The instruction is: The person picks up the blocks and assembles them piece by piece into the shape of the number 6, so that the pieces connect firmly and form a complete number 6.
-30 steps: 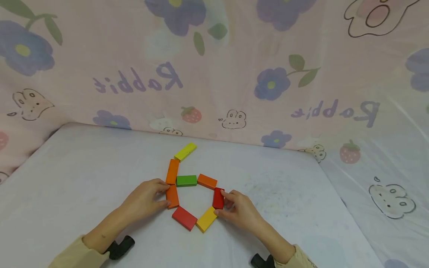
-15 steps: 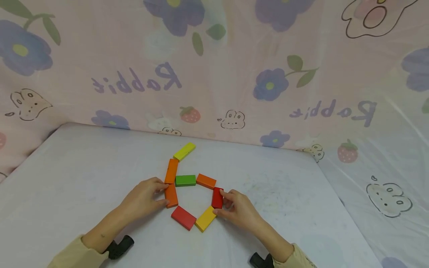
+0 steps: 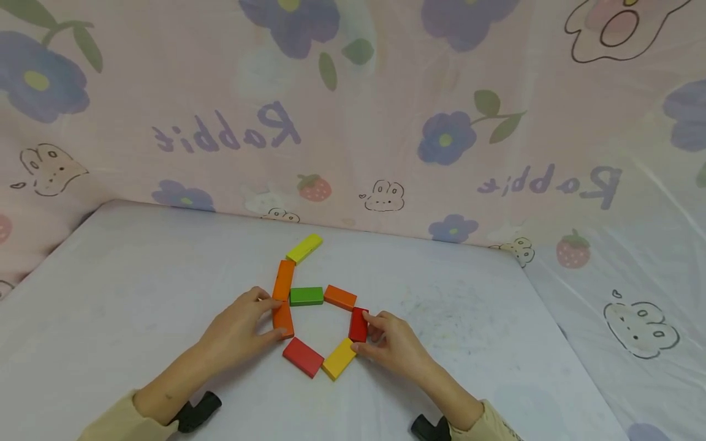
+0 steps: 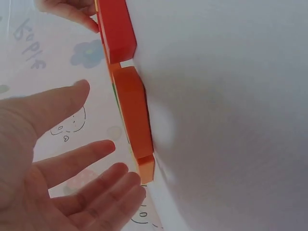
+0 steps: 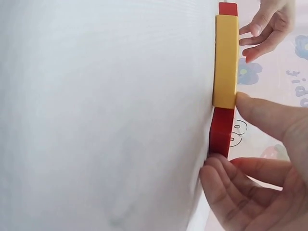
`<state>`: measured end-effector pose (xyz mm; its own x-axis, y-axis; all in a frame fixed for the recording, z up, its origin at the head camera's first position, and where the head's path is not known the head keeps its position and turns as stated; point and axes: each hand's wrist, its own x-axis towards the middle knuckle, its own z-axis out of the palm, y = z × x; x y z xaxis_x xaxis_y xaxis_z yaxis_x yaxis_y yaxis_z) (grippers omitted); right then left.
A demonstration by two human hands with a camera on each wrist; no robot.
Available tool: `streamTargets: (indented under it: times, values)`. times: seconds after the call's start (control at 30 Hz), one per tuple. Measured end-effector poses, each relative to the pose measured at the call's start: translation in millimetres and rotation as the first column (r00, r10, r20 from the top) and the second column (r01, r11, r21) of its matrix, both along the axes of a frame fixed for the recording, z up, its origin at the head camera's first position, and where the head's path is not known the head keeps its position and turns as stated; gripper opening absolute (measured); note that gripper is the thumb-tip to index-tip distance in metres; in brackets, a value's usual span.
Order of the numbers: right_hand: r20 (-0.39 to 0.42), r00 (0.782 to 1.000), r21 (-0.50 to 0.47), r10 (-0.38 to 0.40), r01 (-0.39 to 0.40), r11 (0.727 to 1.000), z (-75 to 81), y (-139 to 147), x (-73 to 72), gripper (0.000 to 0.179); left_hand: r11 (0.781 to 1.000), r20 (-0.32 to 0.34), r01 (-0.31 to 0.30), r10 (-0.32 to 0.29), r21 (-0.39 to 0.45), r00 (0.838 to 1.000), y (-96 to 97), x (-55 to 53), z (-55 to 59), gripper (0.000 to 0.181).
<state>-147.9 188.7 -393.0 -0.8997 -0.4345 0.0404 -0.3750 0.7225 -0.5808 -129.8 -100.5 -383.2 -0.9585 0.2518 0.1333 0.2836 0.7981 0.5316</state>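
On the white tabletop lie flat rectangular blocks in a ring with a tail. My left hand is spread over the lower orange block; in the left wrist view its fingers and thumb stand apart from that block. At the ring's right side my right hand holds the small red block at its outer side, index finger on its far end. Its thumb touches the corner of the deep yellow block. A larger red block sits between the yellow and lower orange ones, with a gap beside the orange.
A green block and another orange block close the ring's top. The upper orange block and a bright yellow block form the tail. Behind the table hangs a printed curtain.
My left thumb has shifted right, from beside the lower orange block to over it in the head view. The right hand stays put.
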Motion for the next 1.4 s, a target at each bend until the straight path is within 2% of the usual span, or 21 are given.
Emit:
streamTargets:
  times: [0.13,0.53,1.13,1.3,1.4]
  values:
    - [0.001,1.000,-0.004,0.001,-0.001,1.000,-0.2,0,0.0,0.059,1.000,-0.008,-0.007,0.007,-0.004,1.000,3.5,1.9,-1.3,0.052]
    - [-0.010,1.000,-0.001,-0.006,0.006,1.000,1.0,0,-0.6,0.058,0.998,0.036,0.005,-0.002,-0.065,0.999,14.6,4.5,-4.0,0.068]
    - [-0.010,1.000,-0.018,0.008,-0.008,1.000,1.9,0,0.5,0.059,0.999,0.044,0.029,-0.027,-0.045,0.999,12.0,2.4,-1.9,0.055]
    - [-0.012,1.000,0.005,-0.005,0.005,1.000,1.6,-1,0.4,0.061,0.999,0.047,0.032,-0.030,-0.043,0.998,11.7,2.0,-2.3,0.054]
    - [0.006,0.999,0.045,-0.033,0.033,0.998,2.9,-4,2.3,0.068,0.999,0.051,0.032,-0.030,-0.044,0.998,11.8,2.1,-2.9,0.054]
